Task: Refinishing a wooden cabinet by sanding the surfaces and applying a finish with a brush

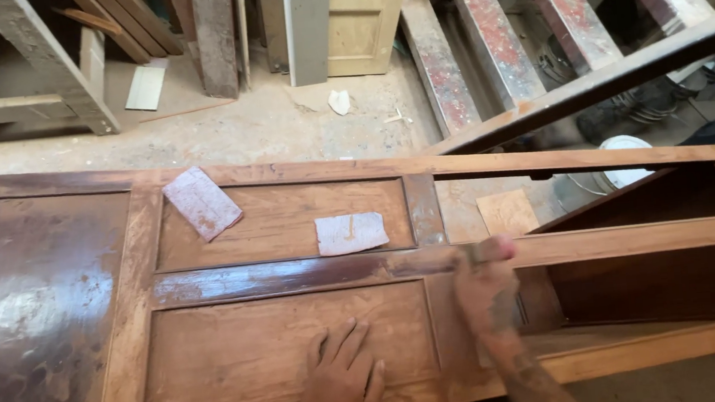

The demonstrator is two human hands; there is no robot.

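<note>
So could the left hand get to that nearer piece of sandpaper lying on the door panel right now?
Probably yes. The left hand lies flat on the lower panel, and the sandpaper piece sits on the panel just above, with only the dark rail between them and nothing standing in the way.

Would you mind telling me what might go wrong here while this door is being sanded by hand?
The right hand rubs the middle rail beside an open panel gap; a slip could drop it into the hole. The left hand lies flat on a bare panel, so splinters are possible. Two loose sandpaper sheets, and, rest on the door and could slide off.
</note>
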